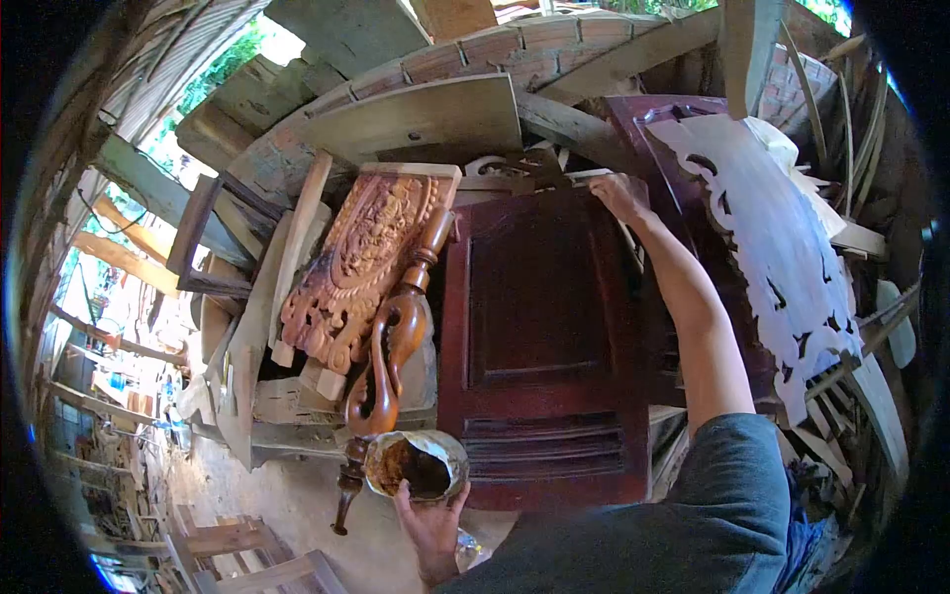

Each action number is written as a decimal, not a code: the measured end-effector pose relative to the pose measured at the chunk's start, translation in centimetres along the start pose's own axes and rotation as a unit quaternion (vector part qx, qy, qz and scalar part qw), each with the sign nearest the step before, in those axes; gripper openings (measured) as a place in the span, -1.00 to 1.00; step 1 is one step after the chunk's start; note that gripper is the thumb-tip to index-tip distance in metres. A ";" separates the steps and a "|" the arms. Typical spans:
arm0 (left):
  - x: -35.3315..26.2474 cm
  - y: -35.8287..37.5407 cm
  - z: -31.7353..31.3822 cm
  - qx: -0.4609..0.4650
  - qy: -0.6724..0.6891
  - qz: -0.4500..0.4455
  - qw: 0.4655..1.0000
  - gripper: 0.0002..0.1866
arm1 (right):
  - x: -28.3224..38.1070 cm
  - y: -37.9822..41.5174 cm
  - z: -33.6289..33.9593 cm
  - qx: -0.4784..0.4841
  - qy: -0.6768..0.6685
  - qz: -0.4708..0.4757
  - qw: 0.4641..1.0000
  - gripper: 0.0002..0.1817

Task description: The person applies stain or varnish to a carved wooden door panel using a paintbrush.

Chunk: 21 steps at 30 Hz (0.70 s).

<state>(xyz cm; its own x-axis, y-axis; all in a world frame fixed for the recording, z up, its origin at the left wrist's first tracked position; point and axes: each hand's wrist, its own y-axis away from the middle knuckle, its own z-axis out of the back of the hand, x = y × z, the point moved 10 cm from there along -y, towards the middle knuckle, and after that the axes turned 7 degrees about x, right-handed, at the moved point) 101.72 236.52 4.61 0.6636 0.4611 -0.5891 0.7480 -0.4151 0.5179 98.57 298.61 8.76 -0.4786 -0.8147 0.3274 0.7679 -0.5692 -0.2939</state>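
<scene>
My left hand (430, 530) is closed around the lower side of a round, whitish container (451, 451) with an uneven rim. Brown residue coats its inside. Far ahead, my right hand (619, 198) is closed at the top edge of a dark red panelled door (539, 287), which has louvre-like slats near its lower end. Whatever the right fingers hold is too small to make out. Just left of the door stands a glossy turned and curved wooden post (401, 332), its lower part partly behind the container.
A carved wooden panel (371, 238) leans left of the post. At right is a pale scalloped board (767, 218) over another dark red panel (633, 119). Boards and offcuts crowd the back and right. A wooden frame (247, 554) lies on the floor at lower left.
</scene>
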 end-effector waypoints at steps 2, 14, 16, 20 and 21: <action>0.0 -0.1 0.3 0.019 0.015 -0.002 1.000 -0.35 | -1.2 -0.5 -1.9 0.006 -0.001 -0.017 1.000 -0.85; 0.6 0.4 1.1 -0.025 -0.019 -0.011 0.999 -0.33 | 5.3 0.3 -2.2 0.145 -0.019 0.007 0.989 -0.79; 0.5 0.5 0.5 -0.016 -0.017 -0.013 1.000 -0.35 | 6.4 0.0 -3.1 0.166 0.002 0.003 0.986 -0.78; 0.5 0.7 0.9 0.013 0.001 -0.010 1.000 -0.36 | 9.8 -1.9 -5.6 0.178 0.019 -0.007 0.984 -0.81; 0.3 0.9 1.0 0.010 -0.004 -0.022 1.000 -0.36 | 11.0 -2.4 -6.1 0.175 0.016 0.006 0.984 -0.82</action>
<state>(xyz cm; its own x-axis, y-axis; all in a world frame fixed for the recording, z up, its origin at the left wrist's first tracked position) 102.59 235.43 4.29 0.6293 0.4726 -0.6169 0.7767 -0.4099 0.4783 88.90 290.38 7.58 -0.4774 -0.8273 0.2962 0.8706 -0.4909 0.0321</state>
